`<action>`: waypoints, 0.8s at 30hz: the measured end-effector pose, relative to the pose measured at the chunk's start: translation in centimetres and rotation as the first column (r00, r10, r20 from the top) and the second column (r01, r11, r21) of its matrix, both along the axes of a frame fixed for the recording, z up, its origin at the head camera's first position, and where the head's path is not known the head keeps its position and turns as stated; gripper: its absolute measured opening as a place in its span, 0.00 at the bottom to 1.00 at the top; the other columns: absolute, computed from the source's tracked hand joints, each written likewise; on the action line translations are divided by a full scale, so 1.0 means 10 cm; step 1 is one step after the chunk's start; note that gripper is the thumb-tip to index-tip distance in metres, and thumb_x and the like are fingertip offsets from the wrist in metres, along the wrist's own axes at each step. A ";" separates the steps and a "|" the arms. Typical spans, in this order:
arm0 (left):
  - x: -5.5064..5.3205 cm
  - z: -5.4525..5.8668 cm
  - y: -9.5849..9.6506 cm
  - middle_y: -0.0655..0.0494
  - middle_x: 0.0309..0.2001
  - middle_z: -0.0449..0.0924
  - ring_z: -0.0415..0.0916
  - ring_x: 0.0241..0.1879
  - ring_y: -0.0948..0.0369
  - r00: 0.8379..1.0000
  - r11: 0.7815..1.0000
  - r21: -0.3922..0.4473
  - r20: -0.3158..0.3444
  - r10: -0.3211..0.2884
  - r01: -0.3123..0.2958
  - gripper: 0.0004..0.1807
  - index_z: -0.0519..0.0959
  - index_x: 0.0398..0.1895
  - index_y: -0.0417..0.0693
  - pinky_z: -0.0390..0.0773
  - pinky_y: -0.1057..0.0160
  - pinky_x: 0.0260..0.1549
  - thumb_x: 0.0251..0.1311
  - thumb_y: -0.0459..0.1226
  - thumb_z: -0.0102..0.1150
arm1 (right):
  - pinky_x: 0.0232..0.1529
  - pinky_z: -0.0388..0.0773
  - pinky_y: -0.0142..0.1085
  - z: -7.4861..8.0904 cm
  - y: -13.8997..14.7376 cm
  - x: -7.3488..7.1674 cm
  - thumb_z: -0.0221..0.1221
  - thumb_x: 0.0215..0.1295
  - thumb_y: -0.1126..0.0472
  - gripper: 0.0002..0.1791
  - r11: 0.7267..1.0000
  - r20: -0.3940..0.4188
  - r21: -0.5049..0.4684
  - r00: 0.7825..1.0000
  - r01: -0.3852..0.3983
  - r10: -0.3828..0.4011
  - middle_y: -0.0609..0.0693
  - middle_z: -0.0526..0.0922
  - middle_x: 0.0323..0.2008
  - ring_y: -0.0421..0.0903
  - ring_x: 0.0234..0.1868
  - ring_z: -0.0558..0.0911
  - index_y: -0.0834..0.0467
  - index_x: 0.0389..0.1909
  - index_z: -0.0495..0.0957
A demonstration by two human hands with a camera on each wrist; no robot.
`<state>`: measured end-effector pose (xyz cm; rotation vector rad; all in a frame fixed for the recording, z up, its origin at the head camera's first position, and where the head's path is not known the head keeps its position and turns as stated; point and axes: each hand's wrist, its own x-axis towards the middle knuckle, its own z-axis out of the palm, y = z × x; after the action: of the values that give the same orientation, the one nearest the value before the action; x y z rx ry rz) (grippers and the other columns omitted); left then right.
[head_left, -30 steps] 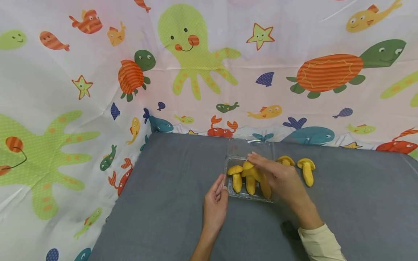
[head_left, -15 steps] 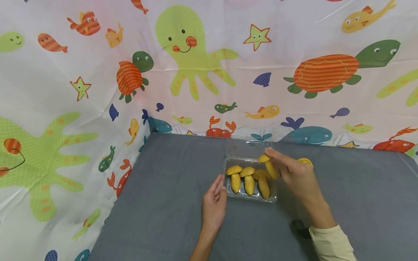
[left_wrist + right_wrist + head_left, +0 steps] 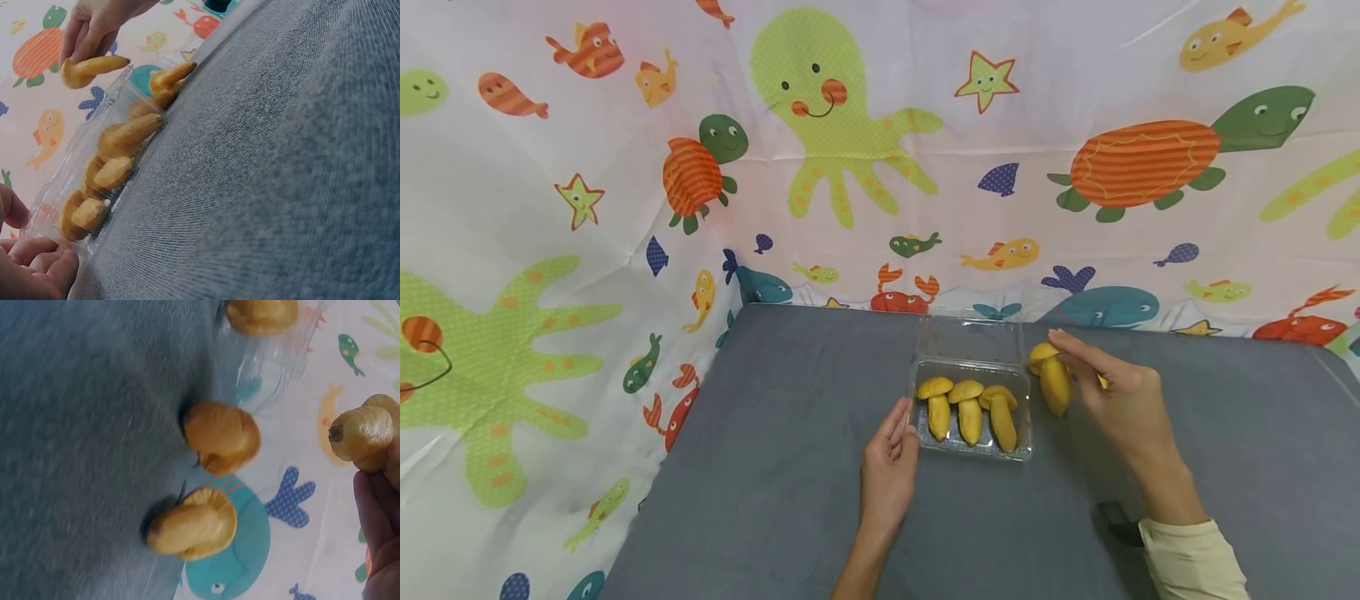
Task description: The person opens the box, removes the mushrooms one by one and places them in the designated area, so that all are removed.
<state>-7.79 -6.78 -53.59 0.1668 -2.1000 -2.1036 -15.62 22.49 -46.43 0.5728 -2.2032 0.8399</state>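
Note:
A clear plastic clamshell box (image 3: 973,454) lies on the grey cloth with its lid (image 3: 970,340) folded back. Three yellow mushrooms (image 3: 969,412) stand side by side in it, caps toward the lid. My left hand (image 3: 887,475) grips the box's left side between thumb and fingers. Just right of the box, my right hand (image 3: 1127,408) pinches another mushroom (image 3: 1056,387) by its cap end, stem pointing down. In the right wrist view that held mushroom (image 3: 362,434) is raised off the cloth, and two more mushrooms (image 3: 194,522) lie beside the box, mostly hidden behind my right hand in the head view.
Grey cloth (image 3: 790,433) covers the table. A white curtain (image 3: 895,83) printed with sea animals rises along the back and left edges. A dark strap-like thing (image 3: 1118,523) shows at my right cuff.
My right hand has moved right with its mushroom, from above the box's mushrooms to beyond the box's right side. The left hand keeps its grip on the box.

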 end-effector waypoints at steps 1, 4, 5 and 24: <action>0.00 0.00 0.00 0.54 0.71 0.76 0.70 0.72 0.58 1.000 1.000 0.000 -0.001 -0.001 0.001 0.26 0.72 0.76 0.41 0.75 0.62 0.64 0.77 0.31 0.55 | 0.22 0.62 0.20 0.00 0.03 0.00 0.74 0.55 0.77 0.28 1.000 -0.002 0.000 1.000 0.013 -0.013 0.52 0.91 0.49 0.33 0.24 0.80 0.55 0.57 0.89; 0.00 0.01 0.00 0.53 0.71 0.76 0.70 0.72 0.57 1.000 1.000 0.003 -0.011 -0.003 0.003 0.26 0.71 0.76 0.40 0.75 0.62 0.64 0.78 0.30 0.55 | 0.17 0.56 0.23 -0.01 0.11 0.01 0.74 0.58 0.75 0.25 0.999 0.011 0.012 0.999 0.052 -0.052 0.54 0.92 0.48 0.34 0.16 0.67 0.55 0.57 0.89; 0.00 0.01 0.00 0.53 0.71 0.76 0.70 0.72 0.57 1.000 1.000 0.002 -0.012 -0.003 0.003 0.26 0.71 0.76 0.40 0.75 0.62 0.64 0.78 0.30 0.55 | 0.17 0.55 0.23 -0.01 0.14 0.01 0.74 0.59 0.74 0.24 0.998 0.013 0.012 0.998 0.066 -0.066 0.54 0.92 0.47 0.33 0.15 0.66 0.55 0.56 0.90; 0.01 0.02 0.02 0.50 0.72 0.75 0.70 0.73 0.56 1.000 1.000 0.007 0.000 0.003 -0.003 0.26 0.71 0.76 0.40 0.74 0.62 0.64 0.77 0.30 0.54 | 0.13 0.55 0.25 -0.04 0.57 0.10 0.71 0.65 0.70 0.15 0.952 0.131 -0.011 0.944 0.307 -0.303 0.62 0.90 0.31 0.25 0.14 0.59 0.57 0.52 0.91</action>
<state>-7.68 -6.53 -53.35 0.1715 -2.0911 -2.1100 -14.62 28.20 -46.83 0.1568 -2.3118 0.7602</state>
